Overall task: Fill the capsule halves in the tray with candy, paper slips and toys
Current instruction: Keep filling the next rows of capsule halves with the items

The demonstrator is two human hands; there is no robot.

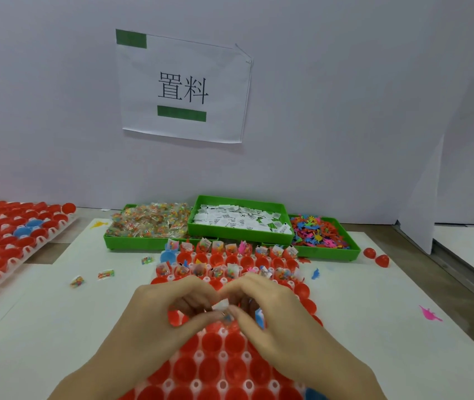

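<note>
A white tray (223, 385) of red capsule halves (211, 343) lies in front of me. Its far rows hold candy packets, slips and toys (231, 249). My left hand (169, 310) and my right hand (276, 313) meet over the tray's middle. Together they pinch a small white paper slip (220, 306) with a candy packet (228, 317) just below it. A blue toy (259, 315) shows under my right fingers. Behind the tray stand three green bins: candy packets (149, 222), paper slips (240, 217), and coloured toys (318, 232).
A second tray of red and blue capsule halves (7, 238) lies at the left. Loose candy packets (105, 274), a blue toy (315, 273), a pink toy (429, 314) and two red halves (375, 256) lie on the white mat. A paper sign (183, 88) hangs on the wall.
</note>
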